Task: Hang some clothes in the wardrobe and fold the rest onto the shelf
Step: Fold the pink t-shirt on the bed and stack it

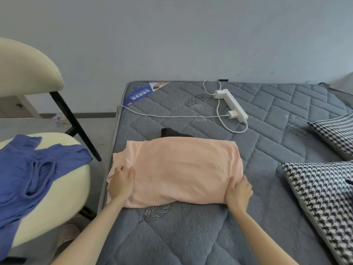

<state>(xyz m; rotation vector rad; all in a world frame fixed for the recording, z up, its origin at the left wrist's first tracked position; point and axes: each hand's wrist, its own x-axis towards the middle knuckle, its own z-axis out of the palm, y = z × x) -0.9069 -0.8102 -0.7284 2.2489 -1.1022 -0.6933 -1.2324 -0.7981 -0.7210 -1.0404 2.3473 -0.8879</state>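
Observation:
A peach garment (179, 169) lies folded into a wide rectangle on the grey quilted mattress (191, 236). My left hand (121, 181) rests on its left end, fingers straight and thumb spread over the cloth. My right hand (238, 192) grips the garment's right near corner, fingers curled under the edge. A dark garment (172, 133) peeks out from behind the peach one. A blue garment (32, 169) is draped over the cream chair (63, 203) to the left.
A white power strip (232, 105) with plugs and cables lies on the far part of the mattress. Two houndstooth cushions (322, 203) lie at the right. The chair's black legs stand close to the mattress's left edge. A grey wall is behind.

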